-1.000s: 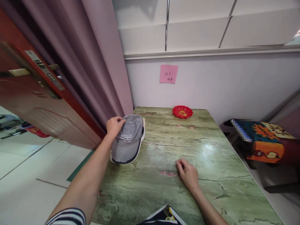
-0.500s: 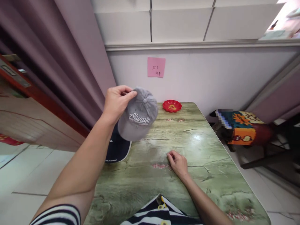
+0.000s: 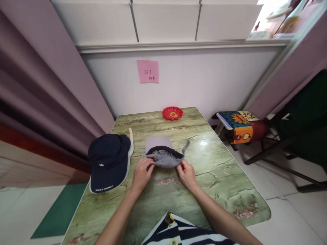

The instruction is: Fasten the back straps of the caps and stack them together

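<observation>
A grey baseball cap [image 3: 166,160] lies over the middle of the table, its brim pointing away from me and its dark inner lining partly showing. My left hand [image 3: 143,174] pinches the near left edge of the cap between thumb and fingers. On the near right edge, my right hand [image 3: 187,173] is closed on the cap too. A loose grey strap sticks up past the cap's right side. To the left, a navy blue cap [image 3: 108,160] with a pale-edged brim rests on the table, apart from both hands.
The green wood-patterned table [image 3: 217,183] stands against a white wall. A red scalloped dish [image 3: 172,113] sits near its far edge. A pink note [image 3: 148,71] is stuck on the wall. A stool with a colourful cover [image 3: 241,127] and a dark chair [image 3: 304,129] are on the right.
The grey cap has come down from raised in my left hand to the table's middle and been turned, showing its inside. My right hand has taken hold of it. The view has shifted.
</observation>
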The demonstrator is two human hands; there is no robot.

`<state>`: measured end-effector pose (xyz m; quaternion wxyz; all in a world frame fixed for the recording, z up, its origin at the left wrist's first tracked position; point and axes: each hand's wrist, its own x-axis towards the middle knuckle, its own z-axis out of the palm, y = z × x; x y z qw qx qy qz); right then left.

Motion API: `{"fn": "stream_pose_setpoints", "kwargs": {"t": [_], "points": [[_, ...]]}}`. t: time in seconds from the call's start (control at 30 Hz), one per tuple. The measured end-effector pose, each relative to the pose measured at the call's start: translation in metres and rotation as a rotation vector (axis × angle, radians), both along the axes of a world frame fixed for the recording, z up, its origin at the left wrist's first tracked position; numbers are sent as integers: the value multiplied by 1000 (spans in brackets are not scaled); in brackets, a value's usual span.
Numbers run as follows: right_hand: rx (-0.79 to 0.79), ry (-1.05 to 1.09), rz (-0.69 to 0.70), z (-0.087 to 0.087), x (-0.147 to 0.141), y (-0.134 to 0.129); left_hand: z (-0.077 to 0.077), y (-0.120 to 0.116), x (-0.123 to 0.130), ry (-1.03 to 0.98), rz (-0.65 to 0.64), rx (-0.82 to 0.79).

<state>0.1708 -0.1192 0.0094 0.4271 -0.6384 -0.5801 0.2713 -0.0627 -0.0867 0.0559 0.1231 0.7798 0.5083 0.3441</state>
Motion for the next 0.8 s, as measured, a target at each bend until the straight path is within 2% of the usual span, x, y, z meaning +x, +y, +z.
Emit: {"fn": "stream_pose_setpoints", "kwargs": {"t": [0.07, 0.1, 0.17, 0.27, 0.37, 0.43, 0.5, 0.57, 0.63, 0.7, 0.73, 0.8], "points": [[-4, -27, -38, 2, 0, -1, -22, -15, -9, 72, -11, -53], [-8, -18, -43, 4, 1, -2, -27, -19, -13, 99, -17, -70], [-20, 34, -24, 7, 2, -3, -24, -23, -20, 136, -16, -97], [-26, 115, -51, 8, 2, -4, -1, -18, -14, 105, 21, -86], [23, 148, -156, 5, -2, -4, 28, -10, 16, -38, 3, 12], [128, 113, -206, 3, -4, -4, 41, -4, 44, -65, -76, 48], [295, -1, -197, 5, -3, -6, 45, 1, 69, 46, -125, 9], [458, -190, -24, 9, 4, -8, 39, 4, 83, 262, -91, -71], [552, -384, 296, 13, 13, -11, 28, 6, 85, 450, -21, -145], [565, -513, 577, 15, 22, -12, 15, 8, 77, 523, 13, -179], [553, -553, 655, 14, 25, -12, 10, 8, 71, 518, 8, -183], [504, -624, 687, 12, 28, -11, 3, 10, 58, 455, -30, -183]]}}
